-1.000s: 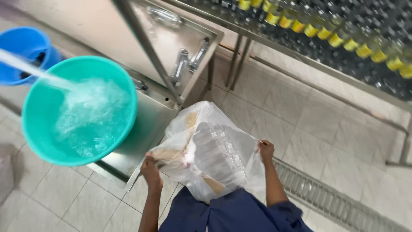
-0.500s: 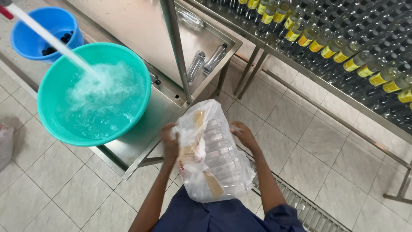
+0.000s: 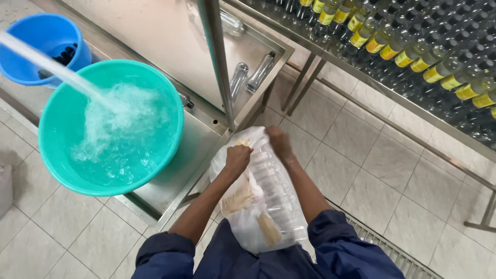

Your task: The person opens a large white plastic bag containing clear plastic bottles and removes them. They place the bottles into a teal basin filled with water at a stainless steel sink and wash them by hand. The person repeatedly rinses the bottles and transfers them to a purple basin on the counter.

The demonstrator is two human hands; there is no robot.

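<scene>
Both hands have come together at the top of the bag (image 3: 263,206) since a moment ago, when they held its sides wide apart. Now the left hand (image 3: 237,157) is closed in a fist on the plastic at the bag's mouth. The right hand (image 3: 277,143) is just beside it and grips the same bunched top. The bag is clear and full of empty clear bottles, with some brown card bits inside. It hangs against the person's blue clothes, above the tiled floor (image 3: 372,160).

Just left of the bag is a steel desk (image 3: 170,181). On its near end stands a green tub (image 3: 111,126). A stream of water (image 3: 49,64) pours into the tub and makes foam. Behind the tub sits a blue bucket (image 3: 36,44). Two bottles (image 3: 250,77) lie on the desk near a steel post (image 3: 217,57).

Farther off, at the top right, a long shelf (image 3: 413,106) holds rows of bottles with yellow labels (image 3: 413,49).
</scene>
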